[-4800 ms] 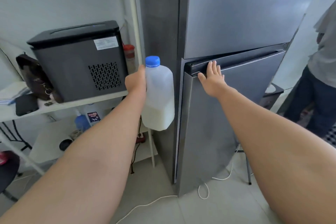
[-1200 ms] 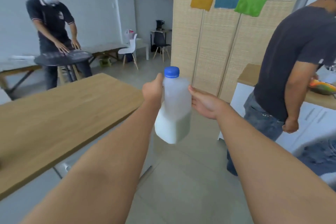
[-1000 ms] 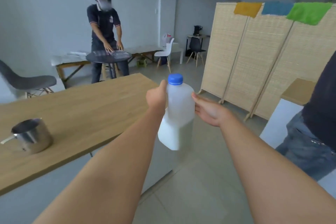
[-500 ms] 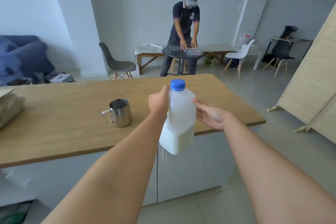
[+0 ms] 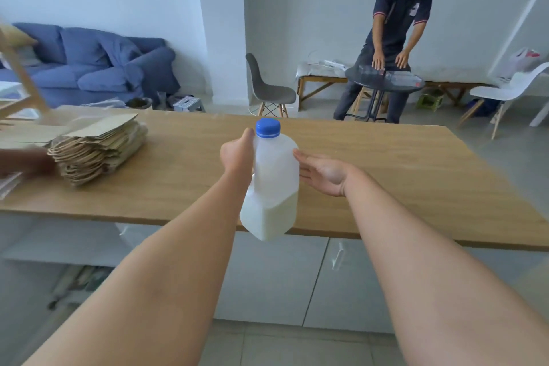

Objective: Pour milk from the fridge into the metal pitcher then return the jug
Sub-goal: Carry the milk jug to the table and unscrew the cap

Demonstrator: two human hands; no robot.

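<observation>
Two hands meet at one milk jug point(image 5: 273, 187), held in the air over the near edge of the wooden counter point(image 5: 386, 181). The left hand point(image 5: 237, 154) grips the jug on its handle side, fingers curled round and hidden behind the plastic; the right hand point(image 5: 322, 171) lies flat against the jug's other wall, fingers straight and palm turned inward. The jug is tilted a little, its one blue cap point(image 5: 268, 128) screwed on, and milk fills only the lower part (roughly the bottom third).

On the counter's left end sits one stack of brown paper bags point(image 5: 95, 148), with flat cardboard sheets beside it; a blurred dark arm point(image 5: 23, 162) reaches in at the left edge, touching the stack. The rest of the counter top between the jug and the far edge is bare wood. Below the counter are pale cabinet fronts point(image 5: 267, 276).

Beyond the counter stand one blue sofa point(image 5: 89, 65), one grey chair point(image 5: 267, 89), one white chair point(image 5: 511, 89) and one dark round table point(image 5: 383, 79). One other person point(image 5: 398, 27) leans over that table, both hands on its top.
</observation>
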